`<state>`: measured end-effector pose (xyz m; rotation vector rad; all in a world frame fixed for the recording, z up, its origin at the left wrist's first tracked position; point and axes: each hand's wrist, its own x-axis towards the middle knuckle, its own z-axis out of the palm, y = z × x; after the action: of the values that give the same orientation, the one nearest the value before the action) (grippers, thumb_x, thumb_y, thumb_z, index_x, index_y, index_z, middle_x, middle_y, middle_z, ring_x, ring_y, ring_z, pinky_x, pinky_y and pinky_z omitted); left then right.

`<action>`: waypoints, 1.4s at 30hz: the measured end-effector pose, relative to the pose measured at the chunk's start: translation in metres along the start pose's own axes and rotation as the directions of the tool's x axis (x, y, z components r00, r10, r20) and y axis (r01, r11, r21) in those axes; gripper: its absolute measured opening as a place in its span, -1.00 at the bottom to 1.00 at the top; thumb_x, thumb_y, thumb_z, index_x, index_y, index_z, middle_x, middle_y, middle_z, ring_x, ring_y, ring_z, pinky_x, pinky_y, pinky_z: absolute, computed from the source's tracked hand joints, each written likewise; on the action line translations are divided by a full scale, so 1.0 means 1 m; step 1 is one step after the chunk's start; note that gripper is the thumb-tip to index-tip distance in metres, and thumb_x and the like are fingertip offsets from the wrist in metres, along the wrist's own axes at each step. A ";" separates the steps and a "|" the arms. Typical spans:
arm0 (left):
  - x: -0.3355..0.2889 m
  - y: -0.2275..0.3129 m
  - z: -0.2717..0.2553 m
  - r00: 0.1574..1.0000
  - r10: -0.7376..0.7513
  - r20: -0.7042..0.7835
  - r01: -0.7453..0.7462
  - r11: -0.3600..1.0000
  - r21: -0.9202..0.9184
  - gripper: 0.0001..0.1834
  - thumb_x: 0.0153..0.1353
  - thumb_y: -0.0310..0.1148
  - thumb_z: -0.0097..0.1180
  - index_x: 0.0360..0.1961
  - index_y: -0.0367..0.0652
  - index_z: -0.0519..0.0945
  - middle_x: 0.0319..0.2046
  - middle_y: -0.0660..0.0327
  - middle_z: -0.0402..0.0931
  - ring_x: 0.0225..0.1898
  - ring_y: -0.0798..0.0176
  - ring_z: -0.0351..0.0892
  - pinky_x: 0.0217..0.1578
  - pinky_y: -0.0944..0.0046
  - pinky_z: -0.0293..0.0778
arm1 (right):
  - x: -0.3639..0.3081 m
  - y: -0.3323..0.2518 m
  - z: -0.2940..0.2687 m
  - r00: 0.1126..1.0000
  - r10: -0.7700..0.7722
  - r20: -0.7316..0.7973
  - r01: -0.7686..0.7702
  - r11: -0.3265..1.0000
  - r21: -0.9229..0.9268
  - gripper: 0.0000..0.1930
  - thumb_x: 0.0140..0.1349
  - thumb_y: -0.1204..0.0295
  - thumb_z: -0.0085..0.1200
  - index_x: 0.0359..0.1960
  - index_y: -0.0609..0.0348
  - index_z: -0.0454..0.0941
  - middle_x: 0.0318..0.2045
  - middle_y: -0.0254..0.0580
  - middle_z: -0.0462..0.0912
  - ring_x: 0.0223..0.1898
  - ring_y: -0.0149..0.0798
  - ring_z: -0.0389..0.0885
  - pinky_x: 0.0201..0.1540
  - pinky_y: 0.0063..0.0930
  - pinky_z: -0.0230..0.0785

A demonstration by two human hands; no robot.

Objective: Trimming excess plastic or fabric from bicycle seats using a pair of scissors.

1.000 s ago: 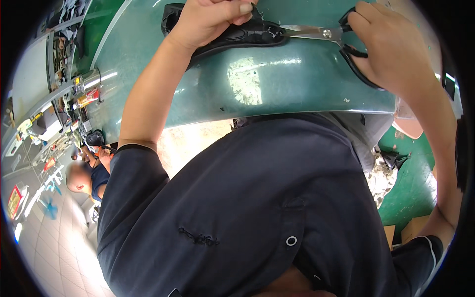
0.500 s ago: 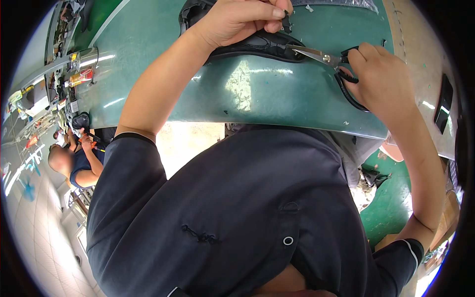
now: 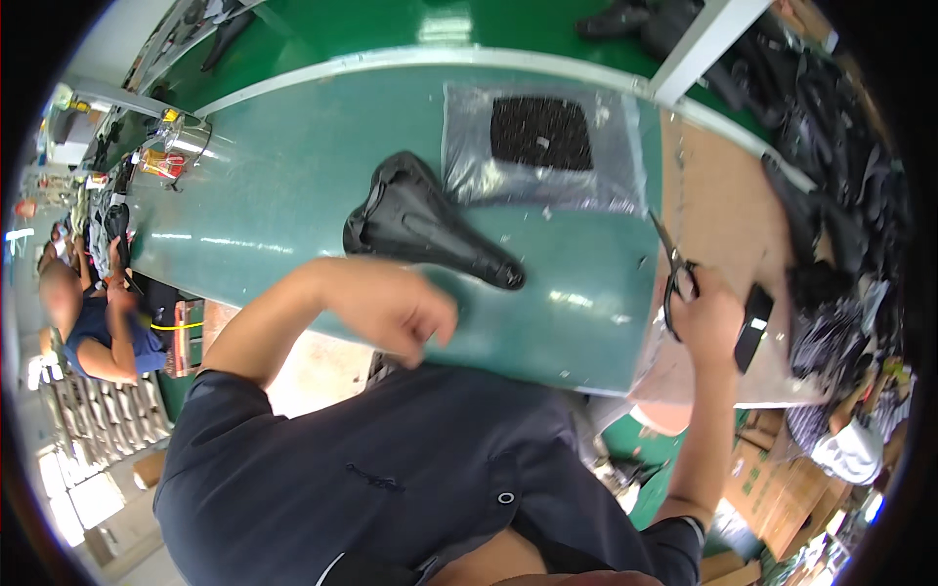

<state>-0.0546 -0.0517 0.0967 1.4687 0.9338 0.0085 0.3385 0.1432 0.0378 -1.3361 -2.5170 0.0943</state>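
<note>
A black bicycle saddle (image 3: pixel 418 217) lies on the green tabletop, its narrow nose pointing right and toward me. My left hand (image 3: pixel 391 311) is in the air near the table's front edge, in front of the saddle and apart from it. It is blurred, but its fingers are curled in; what they hold, if anything, does not show. At the right, my right hand (image 3: pixel 705 317) is closed around the black handles of a pair of scissors (image 3: pixel 668 249). Their blades point away from me, close to a clear plastic bag (image 3: pixel 464 161) with black material inside.
Right of my hand lies a black phone-like slab (image 3: pixel 753 330) on the brown board (image 3: pixel 718 186). Black pieces (image 3: pixel 840 215) are heaped further right. A white post (image 3: pixel 705 49) rises at the back. On the left, another person (image 3: pixel 107 327) is at work beside a jar (image 3: pixel 191 137).
My left hand has left the saddle and come toward me; the black scrap it pinched no longer shows. My right hand has drawn the scissors away from the saddle's nose. The view has shifted.
</note>
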 end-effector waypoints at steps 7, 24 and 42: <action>0.021 0.007 0.005 0.777 0.301 -0.553 0.108 0.802 0.588 -0.38 0.09 -0.20 0.49 0.16 -0.20 0.60 0.06 0.10 0.61 0.16 -0.01 0.58 0.17 -0.02 0.49 | 0.032 0.030 0.022 0.987 0.153 0.045 -0.157 0.982 0.104 -0.62 0.09 0.19 0.48 -0.25 0.22 0.65 -0.26 0.00 0.65 -0.23 0.17 0.66 -0.19 0.00 0.52; 0.058 0.047 -0.199 0.772 0.571 -0.280 0.416 -0.121 0.901 -0.52 0.14 -0.32 0.24 0.14 0.06 0.58 -0.10 0.25 0.55 0.10 0.12 0.54 0.24 0.01 0.33 | 0.045 0.046 0.089 0.908 0.177 -0.379 -0.120 0.978 0.169 -0.61 0.03 0.25 0.53 -0.17 0.17 0.69 -0.22 -0.12 0.68 -0.15 0.07 0.66 -0.07 -0.08 0.51; 0.305 -0.015 -0.359 0.474 0.312 -0.824 0.422 0.740 0.523 -0.38 0.31 -0.08 0.30 0.28 -0.18 0.50 0.15 -0.12 0.57 0.14 -0.27 0.59 0.15 -0.11 0.54 | 0.053 0.044 0.085 0.899 0.183 -0.398 -0.112 0.974 0.195 -0.62 -0.02 0.27 0.50 -0.22 0.18 0.67 -0.25 -0.08 0.65 -0.19 0.11 0.63 -0.11 -0.07 0.53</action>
<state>-0.0516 0.4059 -0.0152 2.1711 2.0380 0.4937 0.3219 0.2179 -0.0399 -1.3167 -2.0081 0.0467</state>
